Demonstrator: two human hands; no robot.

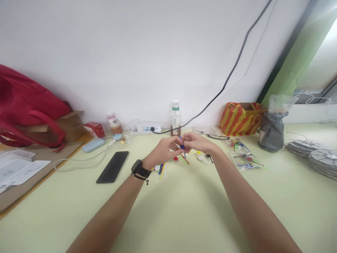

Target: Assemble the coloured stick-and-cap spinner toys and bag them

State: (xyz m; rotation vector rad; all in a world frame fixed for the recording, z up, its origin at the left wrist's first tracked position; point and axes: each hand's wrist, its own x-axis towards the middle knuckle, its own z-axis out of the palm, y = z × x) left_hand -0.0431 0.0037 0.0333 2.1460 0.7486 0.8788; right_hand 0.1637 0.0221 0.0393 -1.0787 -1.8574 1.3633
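Note:
My left hand (166,149), with a black watch (140,170) on its wrist, is raised over the table and pinches a small blue plastic piece (182,146). From the other side my right hand (196,142) grips the same piece, its fingers curled inward. The fingers hide much of the piece, so its full shape does not show. Below the hands lie thin coloured plastic sticks (161,170) in blue, red, yellow and white. A red round piece (175,159) is among them. White and yellow parts (200,157) lie under my right hand.
A black phone (112,167) lies at left near a white cable. Behind the hands stand a bottle (175,117) and a power strip (147,129). Bagged plastic parts (246,158), a striped bag (238,119), a grey bag (272,131) and stacked discs (325,163) are at right.

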